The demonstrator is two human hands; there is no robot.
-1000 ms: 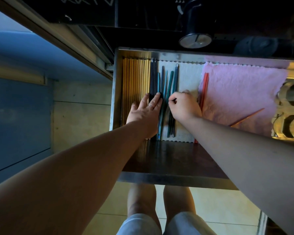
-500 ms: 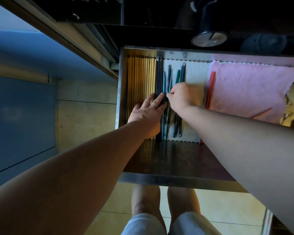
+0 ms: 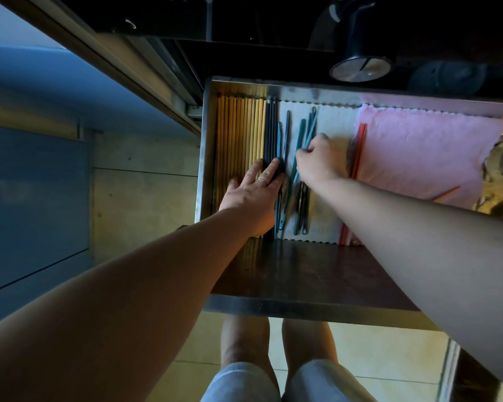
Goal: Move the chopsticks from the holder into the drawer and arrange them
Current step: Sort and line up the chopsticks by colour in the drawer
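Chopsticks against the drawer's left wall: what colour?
Pale yellow chopsticks, wood-like; the head view shows them best.

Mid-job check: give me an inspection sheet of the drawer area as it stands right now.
Surface: open steel drawer, white mat and pink cloth lining it.
Job's things: wooden chopsticks and dark chopsticks lined up at left; teal chopsticks crossed on the mat; red chopsticks by the cloth's edge.
Clutter: one orange chopstick alone on the cloth.
Hands: left hand flat on the lined-up rows; right hand pinches teal chopsticks.
Cables: nothing seen.
Surroundings: tiled floor, blue cabinet front.
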